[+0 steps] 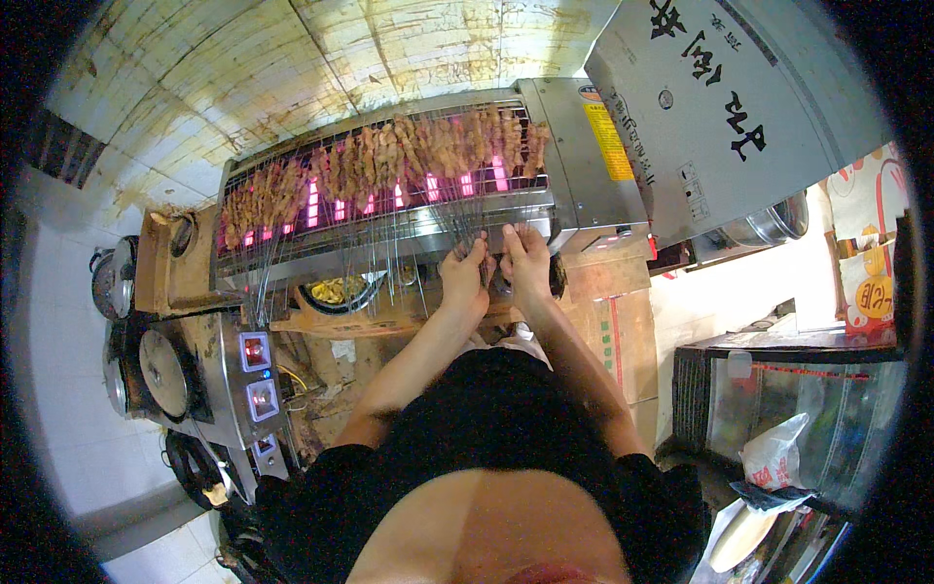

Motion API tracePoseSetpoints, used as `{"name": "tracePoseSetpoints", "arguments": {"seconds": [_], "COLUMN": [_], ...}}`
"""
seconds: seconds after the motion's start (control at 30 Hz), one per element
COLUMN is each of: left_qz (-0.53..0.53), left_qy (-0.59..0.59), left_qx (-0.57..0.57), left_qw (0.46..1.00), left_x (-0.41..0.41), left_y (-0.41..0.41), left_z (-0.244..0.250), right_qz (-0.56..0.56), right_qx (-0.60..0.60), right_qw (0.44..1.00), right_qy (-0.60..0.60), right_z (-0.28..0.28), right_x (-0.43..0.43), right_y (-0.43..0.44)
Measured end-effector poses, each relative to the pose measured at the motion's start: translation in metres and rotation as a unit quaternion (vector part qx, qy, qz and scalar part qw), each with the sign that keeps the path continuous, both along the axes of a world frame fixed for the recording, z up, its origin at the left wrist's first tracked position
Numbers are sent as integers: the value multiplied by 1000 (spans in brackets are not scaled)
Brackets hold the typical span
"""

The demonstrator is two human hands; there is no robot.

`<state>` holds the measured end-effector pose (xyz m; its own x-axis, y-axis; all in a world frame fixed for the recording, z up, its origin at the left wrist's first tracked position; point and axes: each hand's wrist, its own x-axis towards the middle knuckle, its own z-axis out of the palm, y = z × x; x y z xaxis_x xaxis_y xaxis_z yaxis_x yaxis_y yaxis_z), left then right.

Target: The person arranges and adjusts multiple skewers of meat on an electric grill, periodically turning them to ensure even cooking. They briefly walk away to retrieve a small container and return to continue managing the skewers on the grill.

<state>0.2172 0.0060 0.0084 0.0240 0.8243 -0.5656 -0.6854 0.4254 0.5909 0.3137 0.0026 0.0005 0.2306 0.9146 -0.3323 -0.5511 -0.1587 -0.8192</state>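
Note:
Many meat skewers [379, 157] lie side by side across a steel electric grill [576, 153], over pink-glowing heating bars. Their thin metal sticks [463, 208] stick out over the front edge, toward me. My left hand [465, 271] is closed around a bunch of these sticks at the grill's front, right of its middle. Just to its right, my right hand [527, 259] has thumb and forefinger together at the stick ends of the rightmost skewers; whether it grips one is too small to tell. Another cluster of sticks [266, 274] fans out at the left end.
Below the grill's front is a bowl of yellow food [339, 292]. A steel appliance with lit switches [226, 379] and a round plate stands at the left. A large grey box [730, 102] is at the right, a glass-sided cabinet [795, 409] lower right, and a stained tiled wall [328, 58] behind.

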Motion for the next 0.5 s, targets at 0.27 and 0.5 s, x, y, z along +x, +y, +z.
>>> {"name": "tracePoseSetpoints", "arguments": {"seconds": [0.27,0.5], "left_qz": [-12,-63], "left_qy": [-71,-22], "left_qx": [17,1], "left_qw": [997,998], "left_x": [1,-6], "left_y": [2,3], "left_z": [-10,2], "right_qz": [55,43], "right_qx": [-11,-16], "right_qw": [998,991], "right_qy": [20,-126], "right_z": [7,6], "right_x": [12,9], "right_y": [-1,-2]}}
